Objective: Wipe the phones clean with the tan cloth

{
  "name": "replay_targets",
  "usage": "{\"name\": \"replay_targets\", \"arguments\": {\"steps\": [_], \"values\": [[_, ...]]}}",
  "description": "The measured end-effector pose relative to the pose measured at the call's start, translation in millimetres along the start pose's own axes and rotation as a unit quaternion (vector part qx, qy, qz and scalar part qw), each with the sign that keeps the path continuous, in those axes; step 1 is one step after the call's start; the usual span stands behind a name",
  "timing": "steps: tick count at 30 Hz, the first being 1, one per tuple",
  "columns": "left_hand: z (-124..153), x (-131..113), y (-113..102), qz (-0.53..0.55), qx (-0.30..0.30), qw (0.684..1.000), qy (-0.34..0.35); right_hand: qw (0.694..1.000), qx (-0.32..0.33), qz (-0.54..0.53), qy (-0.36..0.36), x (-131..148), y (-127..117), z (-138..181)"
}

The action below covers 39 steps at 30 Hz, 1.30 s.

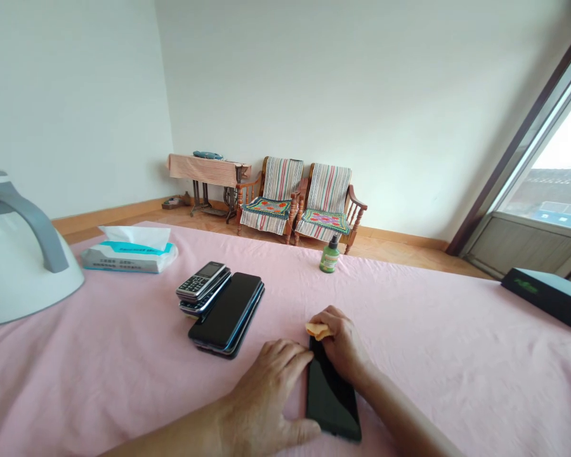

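A black smartphone [332,400] lies face up on the pink tablecloth in front of me. My left hand [271,393] holds it steady along its left side, the index finger at the upper edge and the thumb by the lower left corner. At the phone's far end, my right hand [340,339] is closed around a folded yellow cloth [318,330] and presses it to the top of the screen. Left of my hands is a stack of smartphones [228,311], with keypad phones [203,282] piled against it.
Farther left stand a tissue pack [128,257] and a white kettle [19,254] with a grey handle. A green spray bottle [330,255] is near the table's far edge, a black box [547,295] at the right. Beyond are two wooden chairs [321,190] and a cloth-covered sewing table [204,171].
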<state>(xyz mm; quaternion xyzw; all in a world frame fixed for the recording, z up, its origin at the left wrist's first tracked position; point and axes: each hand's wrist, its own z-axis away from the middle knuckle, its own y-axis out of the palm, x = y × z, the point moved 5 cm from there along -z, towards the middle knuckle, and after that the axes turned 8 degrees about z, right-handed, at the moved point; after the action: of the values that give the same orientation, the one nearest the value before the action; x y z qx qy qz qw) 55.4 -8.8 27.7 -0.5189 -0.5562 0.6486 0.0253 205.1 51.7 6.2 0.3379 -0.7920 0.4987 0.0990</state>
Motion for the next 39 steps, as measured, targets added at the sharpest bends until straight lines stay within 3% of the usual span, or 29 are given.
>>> {"name": "replay_targets", "arguments": {"steps": [7,17,21,24,26,29,32,39], "values": [[0.9,9.4,3.0,0.026,-0.047,0.998,-0.020,0.998,0.043,-0.038,0.003,41.1,-19.8,40.3],[-2.4,8.8,6.0,0.005,-0.063,0.998,0.021,0.995,0.091,-0.047,-0.006,53.1,-20.7,80.4],[-1.9,9.0,4.9,0.001,-0.047,0.999,0.018,0.991,0.104,-0.078,0.010,52.7,-37.4,70.1],[-1.1,7.8,3.5,-0.001,-0.026,1.000,0.017,0.997,0.025,-0.018,0.064,28.5,-53.0,48.3],[-0.9,7.4,2.5,-0.002,-0.019,1.000,0.010,0.993,-0.033,0.079,0.075,9.1,-57.6,33.0],[-0.9,7.1,1.6,0.001,-0.015,1.000,0.002,0.986,-0.065,0.133,0.081,-13.6,-52.6,16.4],[-0.7,6.7,1.1,0.000,-0.016,1.000,0.010,0.981,-0.060,0.176,0.059,-17.9,-44.4,10.9],[-0.2,5.9,0.6,-0.001,-0.013,1.000,0.015,0.970,0.024,0.240,-0.016,-8.5,-27.1,18.8]]}}
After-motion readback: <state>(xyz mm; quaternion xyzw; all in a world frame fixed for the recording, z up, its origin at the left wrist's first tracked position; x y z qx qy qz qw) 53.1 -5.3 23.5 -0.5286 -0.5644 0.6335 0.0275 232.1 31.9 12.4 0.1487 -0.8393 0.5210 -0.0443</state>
